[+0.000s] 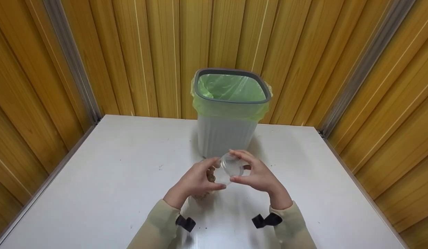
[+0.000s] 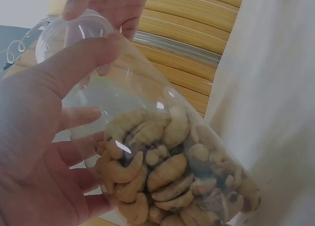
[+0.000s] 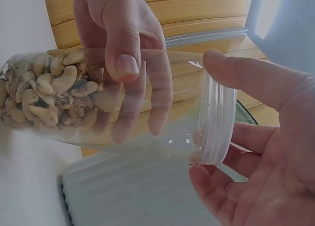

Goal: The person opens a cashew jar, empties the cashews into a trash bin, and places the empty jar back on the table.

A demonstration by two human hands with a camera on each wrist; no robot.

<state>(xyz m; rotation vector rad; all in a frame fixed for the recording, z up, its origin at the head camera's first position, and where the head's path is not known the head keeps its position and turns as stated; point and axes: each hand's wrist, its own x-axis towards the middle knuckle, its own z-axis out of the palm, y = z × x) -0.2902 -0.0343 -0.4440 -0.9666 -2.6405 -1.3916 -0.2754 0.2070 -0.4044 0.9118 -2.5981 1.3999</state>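
A clear plastic jar (image 3: 147,95) is partly filled with cashews (image 2: 162,172), which lie toward its bottom end. My left hand (image 1: 196,176) grips the jar around its side, thumb on one side and fingers on the other. At the jar's mouth sits a translucent round lid (image 3: 219,120). My right hand (image 1: 260,174) holds this lid by its edge between thumb and fingers. The jar is tilted, its lid end higher and facing right in the head view; much of its body is hidden there behind my left hand.
A light grey bin (image 1: 226,135) with a dark rim and a green liner bag (image 1: 231,112) stands just beyond my hands on the white table (image 1: 131,166). Wood-patterned panels (image 1: 158,62) close off the back and both sides.
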